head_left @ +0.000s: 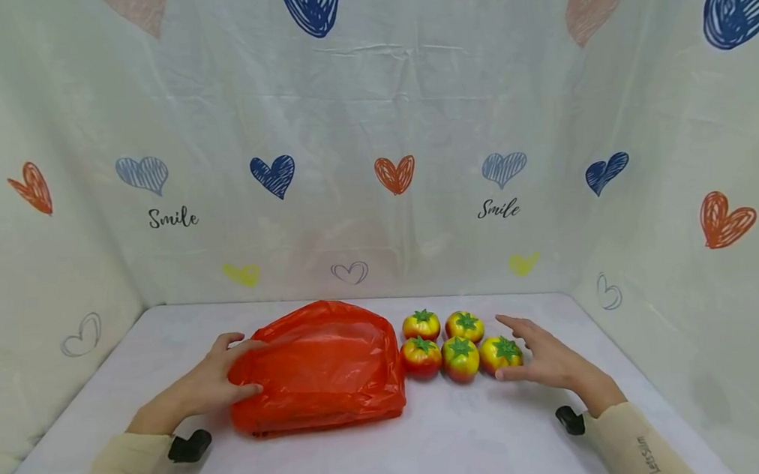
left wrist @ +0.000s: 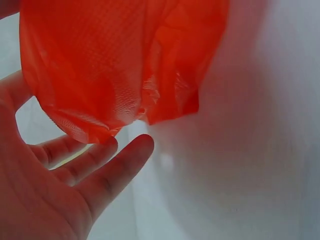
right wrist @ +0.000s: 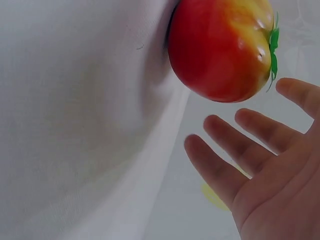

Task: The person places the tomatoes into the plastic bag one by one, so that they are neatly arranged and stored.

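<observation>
A red plastic bag (head_left: pixel 320 370) lies on the table, left of the middle. My left hand (head_left: pixel 212 377) is at its left end with fingers spread and extended; in the left wrist view the fingertips lie against or very near the bag (left wrist: pixel 100 60). Several red-and-yellow tomatoes (head_left: pixel 461 359) with green leafy tops stand in two rows just right of the bag. My right hand (head_left: pixel 551 354) is beside the rightmost tomato (head_left: pixel 500 355), thumb and fingers apart. In the right wrist view this tomato (right wrist: pixel 220 50) is just beyond the fingertips, and the hand holds nothing.
A white cloth covers the table (head_left: pixel 433 458). Behind and on both sides hangs a pale curtain (head_left: pixel 436 104) printed with hearts and "Smile" lettering. Each wrist bears a small black device (head_left: pixel 190 446) near the sleeve cuff.
</observation>
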A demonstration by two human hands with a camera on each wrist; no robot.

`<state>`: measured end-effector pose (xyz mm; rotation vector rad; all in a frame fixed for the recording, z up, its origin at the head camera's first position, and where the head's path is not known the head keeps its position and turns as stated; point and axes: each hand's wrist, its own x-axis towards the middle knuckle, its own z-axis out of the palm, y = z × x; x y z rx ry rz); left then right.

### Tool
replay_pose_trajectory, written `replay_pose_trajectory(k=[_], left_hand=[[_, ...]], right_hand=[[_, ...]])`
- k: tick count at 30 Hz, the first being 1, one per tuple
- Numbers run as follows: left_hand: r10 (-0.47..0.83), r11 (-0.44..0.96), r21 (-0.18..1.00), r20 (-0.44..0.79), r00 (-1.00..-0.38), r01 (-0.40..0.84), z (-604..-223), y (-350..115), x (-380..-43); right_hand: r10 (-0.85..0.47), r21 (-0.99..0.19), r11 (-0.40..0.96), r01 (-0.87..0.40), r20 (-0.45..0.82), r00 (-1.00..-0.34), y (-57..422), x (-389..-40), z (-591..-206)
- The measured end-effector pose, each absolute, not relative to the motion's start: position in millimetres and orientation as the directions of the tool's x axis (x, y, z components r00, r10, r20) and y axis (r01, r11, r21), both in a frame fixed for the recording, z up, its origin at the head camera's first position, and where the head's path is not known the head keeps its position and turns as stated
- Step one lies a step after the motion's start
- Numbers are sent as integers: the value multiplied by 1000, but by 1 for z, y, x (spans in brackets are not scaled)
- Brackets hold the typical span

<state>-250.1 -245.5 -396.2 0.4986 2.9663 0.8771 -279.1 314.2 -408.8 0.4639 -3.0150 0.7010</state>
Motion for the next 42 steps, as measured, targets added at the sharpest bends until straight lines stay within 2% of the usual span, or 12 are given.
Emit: replay_pose_trajectory(k=[8, 14, 42], left_hand=[[281, 783, 574, 18, -959, 240, -402, -243, -251], [261, 796, 566, -2, -965, 214, -404, -241, -254], [226, 779, 600, 5, -974, 184, -413, -239, -253]], right_hand=[[-299, -486, 823, -296, 74, -951, 312, -282, -413], [-304, -474, 823, -311, 94, -948, 311, -286, -415], [-293, -500, 811, -305, 104, -950, 308, -286, -419]])
